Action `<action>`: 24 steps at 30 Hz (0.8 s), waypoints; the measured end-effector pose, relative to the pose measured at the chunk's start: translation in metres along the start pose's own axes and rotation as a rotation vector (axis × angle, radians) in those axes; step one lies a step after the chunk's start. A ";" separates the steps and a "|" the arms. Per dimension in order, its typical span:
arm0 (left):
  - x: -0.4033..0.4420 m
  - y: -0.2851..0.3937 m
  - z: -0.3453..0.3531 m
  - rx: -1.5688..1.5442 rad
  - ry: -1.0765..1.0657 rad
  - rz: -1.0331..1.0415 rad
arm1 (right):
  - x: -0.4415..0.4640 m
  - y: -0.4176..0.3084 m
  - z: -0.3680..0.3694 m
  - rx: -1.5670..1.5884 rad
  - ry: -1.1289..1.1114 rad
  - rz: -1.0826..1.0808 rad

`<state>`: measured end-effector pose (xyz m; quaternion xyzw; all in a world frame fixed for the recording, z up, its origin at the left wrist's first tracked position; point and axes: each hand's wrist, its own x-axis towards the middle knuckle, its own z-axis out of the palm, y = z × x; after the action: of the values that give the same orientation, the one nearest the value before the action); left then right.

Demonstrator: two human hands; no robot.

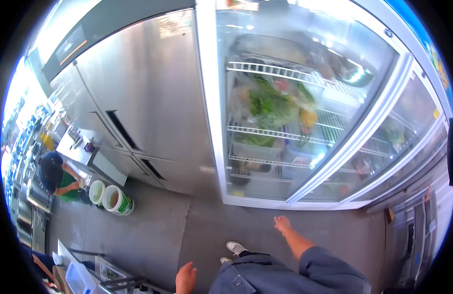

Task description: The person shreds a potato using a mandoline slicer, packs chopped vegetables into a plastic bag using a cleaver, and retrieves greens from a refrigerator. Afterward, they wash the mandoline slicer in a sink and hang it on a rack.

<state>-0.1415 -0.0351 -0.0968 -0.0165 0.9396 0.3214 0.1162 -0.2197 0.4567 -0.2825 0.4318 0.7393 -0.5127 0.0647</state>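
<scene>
The left hand (186, 278) and right hand (282, 223) are half open and hold nothing. Just past the right hand is the glass-door fridge (349, 128), with leafy greens (268, 100) inside. A steel fridge (143, 93) stands left.

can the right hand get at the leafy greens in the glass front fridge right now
Probably not: the right hand looks empty, but the leafy greens are behind a glass door that appears shut, and the hand is not touching it.
</scene>
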 end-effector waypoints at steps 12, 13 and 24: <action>0.089 0.100 0.043 -0.014 -0.268 0.271 | -0.025 -0.016 -0.156 0.423 0.302 -0.173; 0.095 0.113 0.052 -0.033 -0.293 0.293 | -0.016 -0.030 -0.173 0.424 0.304 -0.168; 0.195 0.472 0.222 -0.224 -0.492 0.673 | 0.087 -0.072 -0.290 0.503 -0.193 -0.220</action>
<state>-0.3347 0.4822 -0.0280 0.3557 0.7962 0.4357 0.2231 -0.2234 0.7357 -0.1440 0.3009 0.6216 -0.7226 -0.0303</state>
